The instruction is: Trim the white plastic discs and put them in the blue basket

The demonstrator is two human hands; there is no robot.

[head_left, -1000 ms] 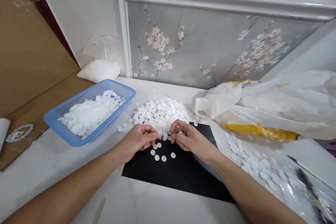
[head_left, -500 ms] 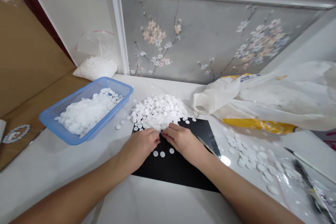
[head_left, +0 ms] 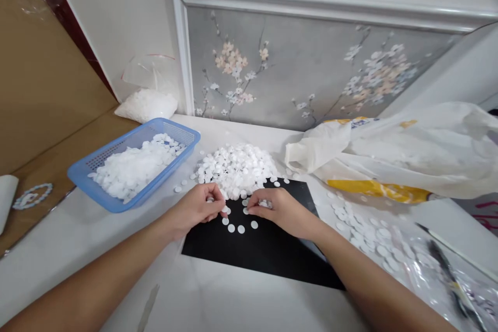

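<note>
Small round white discs lie in a heap (head_left: 239,166) at the back of a black sheet (head_left: 257,257). My left hand (head_left: 200,205) is at the sheet's left side, thumb and fingers pinched on a white disc (head_left: 225,209). Across from it, my right hand (head_left: 278,207) is curled over the sheet, its fingertips closed at another white disc (head_left: 246,210). Several single discs, among them one disc (head_left: 241,229), lie flat on the sheet in front of the hands.
To the left stands a blue basket (head_left: 134,202) of discs, with a clear bag (head_left: 148,105) of white pieces behind it. A white and yellow plastic bag (head_left: 373,155) lies right. Scattered discs (head_left: 365,231) and a black-handled tool (head_left: 443,264) are near it. A framed flower picture (head_left: 288,72) leans behind.
My hands have moved apart, the left to the left and the right slightly to the right. More discs now show between them. The camera view has shifted a little.
</note>
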